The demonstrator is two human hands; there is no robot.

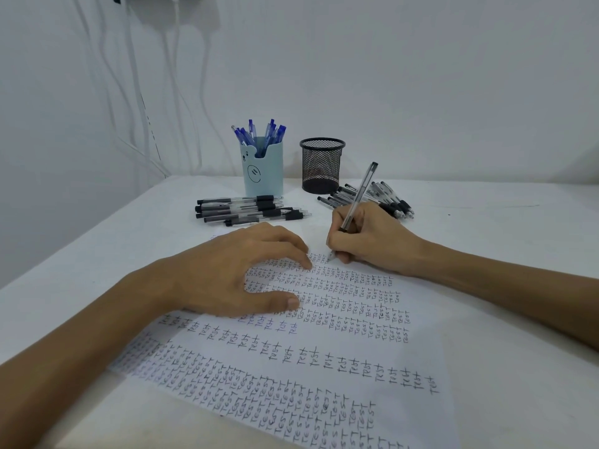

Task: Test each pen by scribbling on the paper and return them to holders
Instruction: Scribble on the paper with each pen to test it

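At frame centre the right hand [366,238] pinches one pen [358,196], tip down on the paper [324,351], long axis leaning up-right. The left hand [240,273] lies spread on the paper. Behind stand two holders, the blue holder [264,171] and the mesh holder [322,166], and two piles, the centre-left pen pile [246,209] and the centre-right pen pile [389,197].

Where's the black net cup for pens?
The black mesh holder stands at the far middle of the table in the head view, right of the blue bear holder, with a pile of black pens beside its base.
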